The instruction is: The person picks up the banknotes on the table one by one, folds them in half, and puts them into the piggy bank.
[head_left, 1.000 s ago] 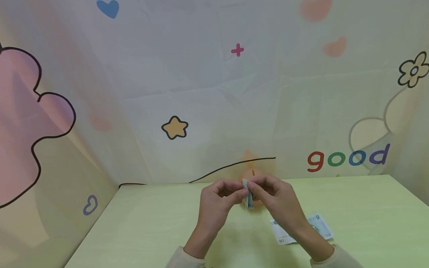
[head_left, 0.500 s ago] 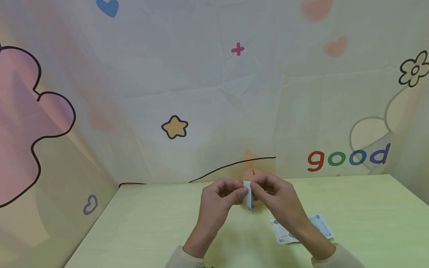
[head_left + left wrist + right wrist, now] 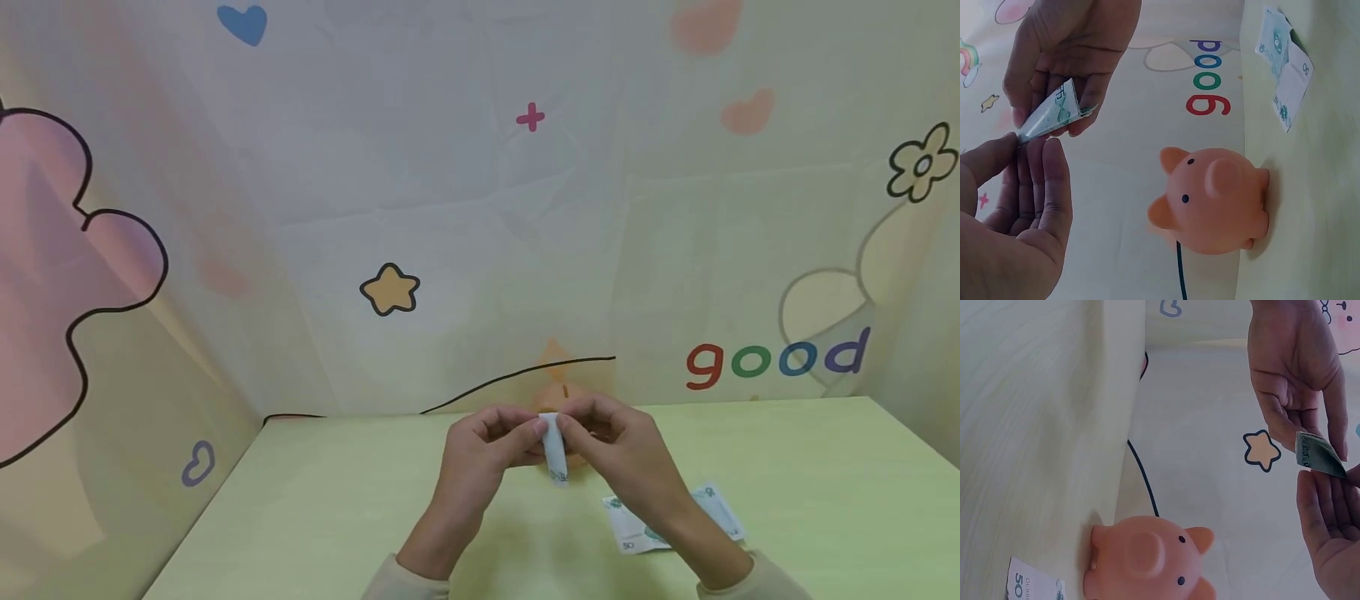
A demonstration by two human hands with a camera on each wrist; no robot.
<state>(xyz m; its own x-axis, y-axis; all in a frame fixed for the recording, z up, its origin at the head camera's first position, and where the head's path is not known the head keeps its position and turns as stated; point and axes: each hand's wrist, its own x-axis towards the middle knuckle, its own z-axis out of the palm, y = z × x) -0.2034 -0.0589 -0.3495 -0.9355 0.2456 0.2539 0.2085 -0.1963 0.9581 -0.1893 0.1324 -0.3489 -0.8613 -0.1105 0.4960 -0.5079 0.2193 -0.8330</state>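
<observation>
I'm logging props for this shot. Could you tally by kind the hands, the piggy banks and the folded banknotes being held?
Bare hands, namely the left hand and the right hand: 2
Round-bodied, pinkish-orange piggy bank: 1
Folded green-and-white paper banknote: 1
Total: 4

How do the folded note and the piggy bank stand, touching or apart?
Apart: the left wrist view shows bare backdrop between the folded note and the piggy bank, with no contact anywhere.

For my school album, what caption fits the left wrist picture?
Left hand and right hand pinch a folded note; a pig stands on the table.
</observation>
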